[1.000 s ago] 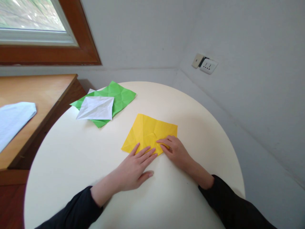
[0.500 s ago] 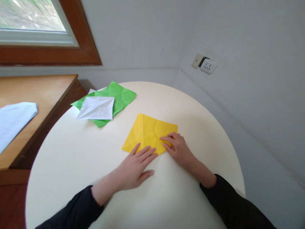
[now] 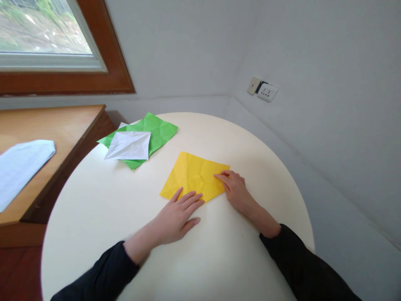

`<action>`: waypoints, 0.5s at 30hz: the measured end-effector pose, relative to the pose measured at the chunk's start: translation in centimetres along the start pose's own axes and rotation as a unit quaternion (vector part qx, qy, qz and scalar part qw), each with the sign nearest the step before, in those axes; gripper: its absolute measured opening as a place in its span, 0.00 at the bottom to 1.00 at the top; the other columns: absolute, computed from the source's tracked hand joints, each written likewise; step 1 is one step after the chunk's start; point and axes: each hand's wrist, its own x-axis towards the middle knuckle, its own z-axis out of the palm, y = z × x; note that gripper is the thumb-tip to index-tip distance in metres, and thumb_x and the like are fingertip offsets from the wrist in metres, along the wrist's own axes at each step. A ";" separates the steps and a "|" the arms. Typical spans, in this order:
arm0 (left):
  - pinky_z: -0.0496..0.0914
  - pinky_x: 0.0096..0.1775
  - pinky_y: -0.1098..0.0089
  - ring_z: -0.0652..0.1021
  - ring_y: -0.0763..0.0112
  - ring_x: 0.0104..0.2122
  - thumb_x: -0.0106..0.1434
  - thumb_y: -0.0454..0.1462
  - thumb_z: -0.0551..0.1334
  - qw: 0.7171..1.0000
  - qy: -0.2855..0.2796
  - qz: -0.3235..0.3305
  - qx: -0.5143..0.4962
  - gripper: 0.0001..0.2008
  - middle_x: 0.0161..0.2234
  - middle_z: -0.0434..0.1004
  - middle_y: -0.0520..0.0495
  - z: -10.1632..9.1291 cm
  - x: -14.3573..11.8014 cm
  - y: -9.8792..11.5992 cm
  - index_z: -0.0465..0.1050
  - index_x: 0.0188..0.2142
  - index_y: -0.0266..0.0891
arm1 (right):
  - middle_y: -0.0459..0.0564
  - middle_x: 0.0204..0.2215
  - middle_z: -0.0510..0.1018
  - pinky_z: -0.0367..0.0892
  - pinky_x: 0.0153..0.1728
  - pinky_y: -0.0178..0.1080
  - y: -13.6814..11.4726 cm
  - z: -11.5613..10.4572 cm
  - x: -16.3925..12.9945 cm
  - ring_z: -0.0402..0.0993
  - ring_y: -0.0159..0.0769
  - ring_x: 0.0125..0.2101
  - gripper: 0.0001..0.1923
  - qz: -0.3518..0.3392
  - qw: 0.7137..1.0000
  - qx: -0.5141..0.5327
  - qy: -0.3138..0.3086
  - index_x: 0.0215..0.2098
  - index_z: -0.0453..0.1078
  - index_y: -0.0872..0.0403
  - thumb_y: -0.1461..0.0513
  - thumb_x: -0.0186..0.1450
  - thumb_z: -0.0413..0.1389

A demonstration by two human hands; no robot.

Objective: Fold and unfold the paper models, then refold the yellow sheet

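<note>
Already creased, yellow paper (image 3: 192, 175) lies one fold in on desk (image 3: 250, 146); left hand (image 3: 177, 217) flat, unclenched, pinning its edge, right hand (image 3: 234, 190) fingers pressing crease, more folding left

There are three sheets of paper on the round table (image 3: 250, 138): one yellow sheet (image 3: 192, 175), one green sheet (image 3: 156, 127), one white sheet (image 3: 128, 145). Two hands are there: left hand (image 3: 175, 217), right hand (image 3: 236, 190).

Soft window daylight, sharp, edges warped
</note>
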 end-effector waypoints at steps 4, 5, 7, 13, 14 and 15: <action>0.51 0.59 0.49 0.64 0.61 0.57 0.68 0.40 0.47 0.999 0.039 -0.021 0.008 0.19 0.56 0.66 0.43 0.4 0.6 0.8 0.60 0.56 0.41 | 0.55 0.47 0.71 0.58 0.47 0.47 0.0 0.0 0.1 0.66 0.43 0.47 0.23 0.003 1.000 0.001 0.014 0.49 0.69 0.51 0.72 0.62 0.43; 0.52 0.58 0.49 0.65 0.61 0.56 0.68 0.40 0.46 0.998 0.050 -0.029 0.011 0.18 0.55 0.67 0.42 0.5 0.8 1.1 0.60 0.55 0.40 | 0.55 0.48 0.72 0.58 0.48 0.47 -0.1 -0.1 0.1 0.66 0.42 0.48 0.23 -0.003 1.000 0.009 0.016 0.49 0.69 0.52 0.73 0.61 0.42; 0.54 0.57 0.49 0.67 0.60 0.54 0.68 0.41 0.46 0.996 0.069 -0.049 0.016 0.19 0.53 0.69 0.41 0.7 1.3 1.9 0.60 0.55 0.39 | 0.54 0.50 0.72 0.56 0.50 0.47 -0.5 -0.3 0.2 0.67 0.39 0.50 0.25 -0.025 0.999 0.025 0.011 0.48 0.70 0.53 0.75 0.60 0.41; 0.53 0.55 0.44 0.68 0.57 0.51 0.67 0.40 0.47 0.986 0.112 -0.108 0.061 0.18 0.50 0.70 0.40 2.1 2.2 4.3 0.60 0.55 0.40 | 0.54 0.53 0.70 0.55 0.55 0.43 -1.7 -0.9 0.3 0.64 0.34 0.55 0.25 -0.060 0.997 0.004 -0.055 0.49 0.69 0.55 0.75 0.60 0.41; 0.52 0.55 0.43 0.67 0.57 0.52 0.67 0.40 0.48 0.983 0.120 -0.119 0.068 0.18 0.50 0.69 0.40 2.3 2.2 4.5 0.60 0.55 0.40 | 0.54 0.54 0.69 0.55 0.55 0.43 -1.9 -1.0 0.3 0.63 0.34 0.56 0.24 -0.062 0.996 -0.013 -0.068 0.50 0.68 0.55 0.74 0.61 0.41; 0.51 0.55 0.42 0.67 0.57 0.52 0.67 0.39 0.48 0.981 0.127 -0.129 0.075 0.18 0.50 0.69 0.40 2.5 2.3 4.7 0.60 0.55 0.41 | 0.54 0.55 0.68 0.54 0.55 0.42 -2.1 -1.1 0.3 0.62 0.34 0.56 0.24 -0.065 0.994 -0.031 -0.078 0.51 0.68 0.56 0.74 0.62 0.41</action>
